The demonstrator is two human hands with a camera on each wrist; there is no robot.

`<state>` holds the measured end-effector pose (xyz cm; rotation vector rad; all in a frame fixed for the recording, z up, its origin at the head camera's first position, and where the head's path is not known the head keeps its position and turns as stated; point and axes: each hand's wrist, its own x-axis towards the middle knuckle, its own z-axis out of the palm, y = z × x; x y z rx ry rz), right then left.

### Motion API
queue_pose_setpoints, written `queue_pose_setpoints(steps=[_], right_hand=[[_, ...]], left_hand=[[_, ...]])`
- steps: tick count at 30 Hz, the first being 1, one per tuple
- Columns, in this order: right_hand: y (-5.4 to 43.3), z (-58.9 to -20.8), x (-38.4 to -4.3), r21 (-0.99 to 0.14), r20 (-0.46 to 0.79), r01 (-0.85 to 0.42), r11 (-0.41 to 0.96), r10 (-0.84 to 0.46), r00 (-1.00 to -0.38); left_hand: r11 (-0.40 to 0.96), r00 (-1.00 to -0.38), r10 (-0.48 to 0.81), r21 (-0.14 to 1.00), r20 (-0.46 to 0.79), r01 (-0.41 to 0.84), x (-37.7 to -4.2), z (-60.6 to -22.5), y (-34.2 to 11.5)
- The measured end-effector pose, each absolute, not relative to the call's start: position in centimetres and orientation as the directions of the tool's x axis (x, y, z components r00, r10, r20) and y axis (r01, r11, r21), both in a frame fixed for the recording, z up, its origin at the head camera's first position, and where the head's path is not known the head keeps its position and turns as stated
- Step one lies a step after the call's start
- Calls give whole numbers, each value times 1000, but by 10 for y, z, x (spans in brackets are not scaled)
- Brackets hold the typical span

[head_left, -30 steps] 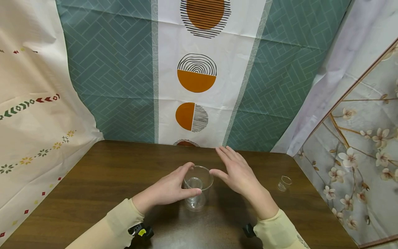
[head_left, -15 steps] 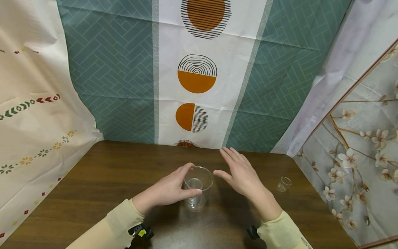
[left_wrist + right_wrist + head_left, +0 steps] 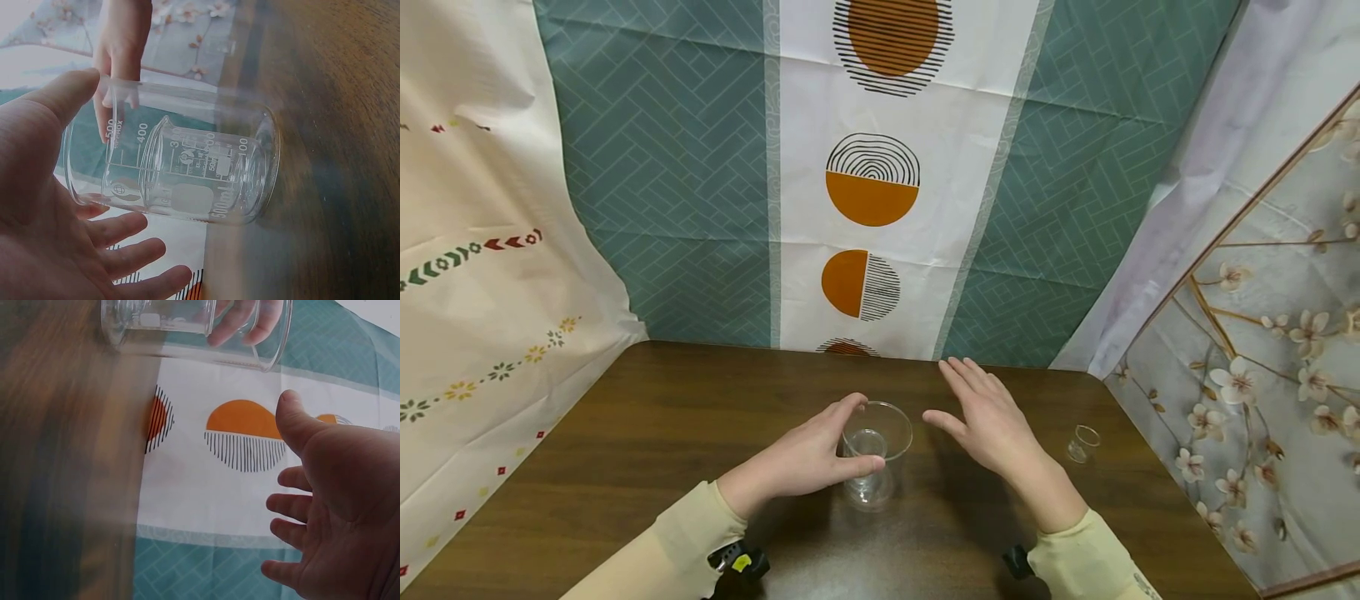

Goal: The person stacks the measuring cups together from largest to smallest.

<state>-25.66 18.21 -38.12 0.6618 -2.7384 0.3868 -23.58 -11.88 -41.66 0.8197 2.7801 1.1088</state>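
Note:
A large glass beaker [image 3: 895, 475] marked 500 ml stands upright near the middle of the table. Inside it sits a smaller glass beaker [image 3: 200, 169], also upright. My left hand [image 3: 808, 450] holds the large beaker from the left at its upper part, thumb on the near side and index finger at the far side of the rim. In the left wrist view its other fingers stretch out past the glass. To the right of the beaker, my right hand [image 3: 988, 425] hovers apart from it, palm turned toward it, fingers extended and nothing held.
Farther right on the table [image 3: 647, 442] is another small glass beaker [image 3: 1083, 444], beyond my right forearm. A patterned cloth [image 3: 700, 208] hangs behind the table's back edge, with a cream cloth on the left and a floral one on the right.
My right hand has drifted a little to the right, away from the large beaker. The left hand and the beakers have stayed in place.

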Motion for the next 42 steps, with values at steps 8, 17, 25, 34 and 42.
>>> queue_pose_setpoints(steps=[8,17,25,34,42], right_hand=[[191,-386,-258,-184,342,-463,867,-385,-857],[204,-389,-259,-159,347,-448,880,-375,-860],[213,-388,-260,-143,342,-435,889,-368,-864],[224,-388,-259,-151,309,-390,908,-332,-891],[232,-388,-260,-141,306,-373,917,-318,-897]], left_hand=[[608,-866,480,659,141,444,-237,-419,-119],[614,-869,475,654,141,442,-237,-420,-119],[624,-875,466,653,130,430,-236,-417,-119],[628,-876,467,651,121,425,-237,-417,-119],[626,-872,471,648,129,434,-238,-417,-118]])
